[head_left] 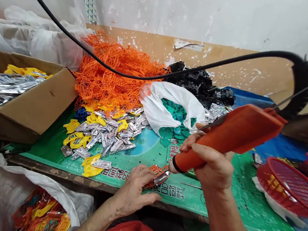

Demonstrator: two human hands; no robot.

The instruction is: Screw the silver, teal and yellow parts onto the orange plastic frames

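My right hand (pixel 210 161) is wrapped round an orange power screwdriver (pixel 232 135), its black cable (pixel 147 76) arching up over the table. The tool's tip points down at a small orange and silver piece (pixel 159 175) on the green mat (pixel 138 154). My left hand (pixel 134 187) presses on that piece at the table's front edge, fingers closed over its left part. A heap of silver metal plates (pixel 112 136) and yellow plastic parts (pixel 89 165) lies to the left of both hands.
A pile of orange plastic grids (pixel 111 73) and black parts (pixel 199 83) lies at the back. A white bag of teal pieces (pixel 176 114) sits mid-table. A cardboard box (pixel 32 105) stands left, red baskets (pixel 287 186) right, a bag of assembled pieces (pixel 42 217) below left.
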